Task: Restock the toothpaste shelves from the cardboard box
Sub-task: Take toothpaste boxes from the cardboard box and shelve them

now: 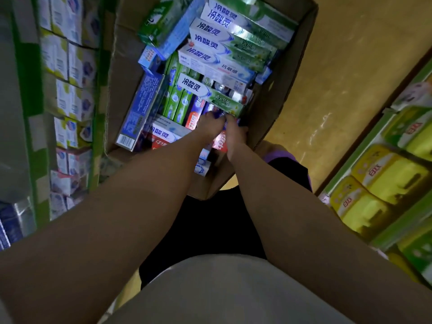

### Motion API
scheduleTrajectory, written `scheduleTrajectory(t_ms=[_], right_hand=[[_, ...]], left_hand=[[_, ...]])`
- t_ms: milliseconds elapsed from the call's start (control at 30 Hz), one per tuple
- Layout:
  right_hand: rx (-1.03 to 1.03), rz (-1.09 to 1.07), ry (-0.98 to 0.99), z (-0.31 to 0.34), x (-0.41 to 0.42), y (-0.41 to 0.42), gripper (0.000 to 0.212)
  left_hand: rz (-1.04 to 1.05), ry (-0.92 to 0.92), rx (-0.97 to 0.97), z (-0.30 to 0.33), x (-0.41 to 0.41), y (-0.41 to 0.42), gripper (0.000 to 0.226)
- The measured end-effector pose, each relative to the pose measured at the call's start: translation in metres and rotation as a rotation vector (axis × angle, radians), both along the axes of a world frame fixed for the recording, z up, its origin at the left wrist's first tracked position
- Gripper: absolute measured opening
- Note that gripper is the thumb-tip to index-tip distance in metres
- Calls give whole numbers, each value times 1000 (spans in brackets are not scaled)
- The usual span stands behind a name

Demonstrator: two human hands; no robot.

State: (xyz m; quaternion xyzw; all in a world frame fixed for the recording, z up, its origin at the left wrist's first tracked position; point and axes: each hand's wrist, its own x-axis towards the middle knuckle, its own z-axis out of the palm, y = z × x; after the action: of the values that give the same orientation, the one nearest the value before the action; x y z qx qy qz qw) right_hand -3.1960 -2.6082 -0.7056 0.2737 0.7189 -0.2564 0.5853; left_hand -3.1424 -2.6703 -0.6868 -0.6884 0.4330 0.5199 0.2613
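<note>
Picking step: my left hand [208, 124] and right hand [234, 129] both pinch a blue-purple toothpaste carton [219, 114] in the brown cardboard box [292, 66]; next lift it clear toward the green-edged shelves [70, 90].

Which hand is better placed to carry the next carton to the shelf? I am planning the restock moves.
Probably the left. The left hand and right hand both reach into the cardboard box, fingers on the purple carton, but the toothpaste shelves stand on the person's left.
</note>
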Motion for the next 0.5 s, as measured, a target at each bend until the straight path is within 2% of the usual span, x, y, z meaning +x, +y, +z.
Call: scheduleTrajectory(t_ms=[100, 167, 233, 300, 333, 400, 433, 500], right_hand=[[-75, -60, -16, 16, -1, -5, 79], [-107, 15, -49, -17, 10, 8, 88], [-151, 61, -101, -27, 10, 12, 82], [-143, 92, -127, 4, 0, 2, 68], [-134, 142, -133, 34, -5, -5, 64], [-123, 273, -166, 55, -9, -9, 67], [-135, 343, -169, 64, -11, -8, 69], [-128, 464, -175, 77, -7, -3, 75]], left_hand=[[-19, 54, -22, -9, 14, 19, 76], [40, 66, -40, -8, 24, 28, 79], [138, 86, -32, -3, 29, 30, 67], [199, 48, -63, 28, 20, 21, 74], [143, 3, -68, 36, 18, 18, 76], [-41, -73, -38, 48, 18, 15, 59], [-78, -97, -22, 54, 20, 16, 52], [-35, -94, -12, 61, 28, 22, 56]])
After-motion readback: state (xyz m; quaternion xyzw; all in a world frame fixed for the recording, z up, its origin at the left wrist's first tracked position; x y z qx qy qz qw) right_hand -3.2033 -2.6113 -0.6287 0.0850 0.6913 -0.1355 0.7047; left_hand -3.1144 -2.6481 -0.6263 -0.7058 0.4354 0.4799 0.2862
